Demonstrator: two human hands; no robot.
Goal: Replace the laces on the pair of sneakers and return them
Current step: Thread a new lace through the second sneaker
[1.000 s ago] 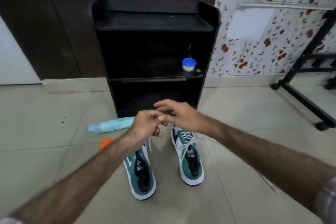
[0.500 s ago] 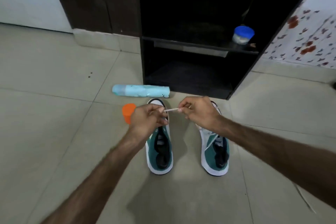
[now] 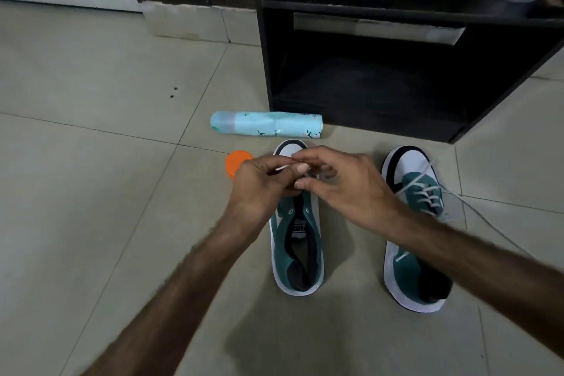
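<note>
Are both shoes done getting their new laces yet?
Not yet. The right sneaker already has a white lace through it, ends loose. The left sneaker shows empty eyelets; left hand and right hand pinch its lace above it. Threading and returning remain.

We see a pale tiled floor (image 3: 91, 192) carrying two teal sneakers (image 3: 297, 253), a light-blue can (image 3: 265, 124) lying flat, an orange cap (image 3: 236, 162), perhaps a lid, and a black shelf unit (image 3: 366, 85).
</note>
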